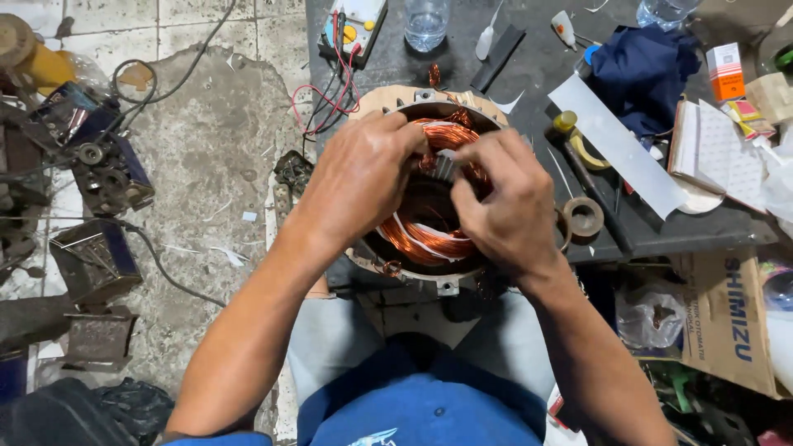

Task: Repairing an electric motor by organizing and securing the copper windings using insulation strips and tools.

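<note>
Sat at a dark, cluttered workbench [537, 58] beside a cracked concrete floor. Had one motor stator [446, 287] at the bench's near edge, just above the lap, open end up. Pinched its copper winding [413, 239] at the far rim with the left hand [359, 177], fingers curled shut on the strands. Closed the right hand [504, 206] on the same bundle, just beside. Looked like dressing coils into place, calling for small, careful fingertip work. Counted two water bottles [426, 21], two tape rolls [584, 216] and one multimeter [353, 25] beyond.
</note>
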